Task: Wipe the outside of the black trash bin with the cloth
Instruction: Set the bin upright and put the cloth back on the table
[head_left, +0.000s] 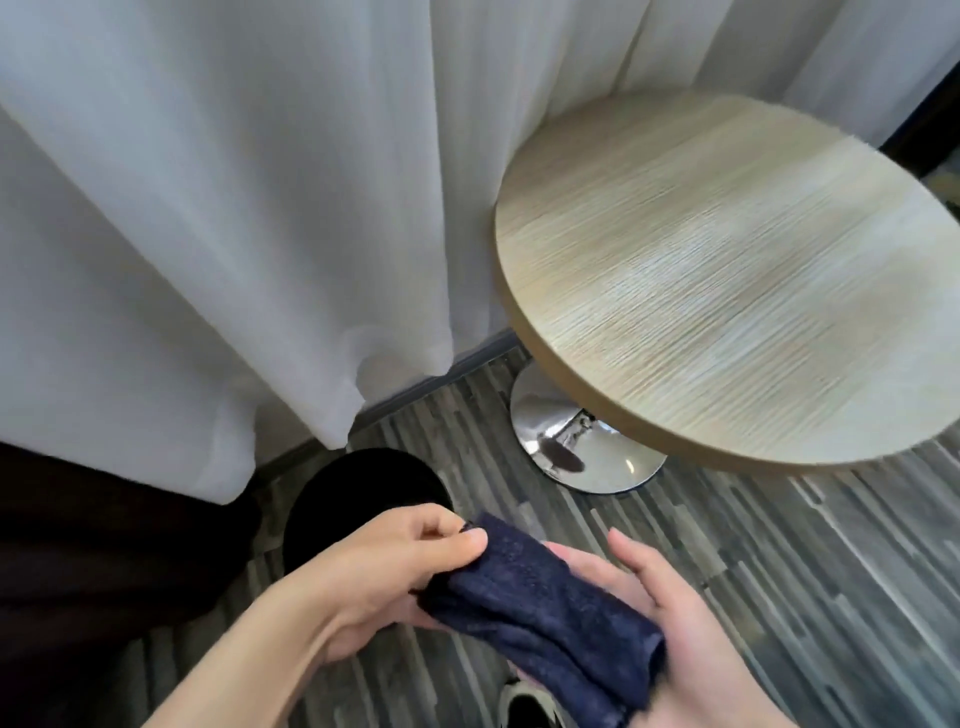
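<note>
A round black trash bin (358, 493) stands on the floor below the curtain, seen from above; my left hand hides its near rim. A folded dark blue cloth (545, 613) lies across both hands above the floor, right of the bin. My left hand (384, 566) pinches the cloth's far corner between thumb and fingers. Under the cloth's near end, my right hand (691, 649) supports it with the palm up and fingers spread. The cloth does not touch the bin.
A round wooden table (737, 280) on a chrome pedestal base (587, 447) stands to the right. White curtains (218, 234) hang behind the bin. A dark piece of furniture (93, 561) sits at the left. A shoe (524, 706) shows at the bottom edge on the striped grey carpet (779, 561).
</note>
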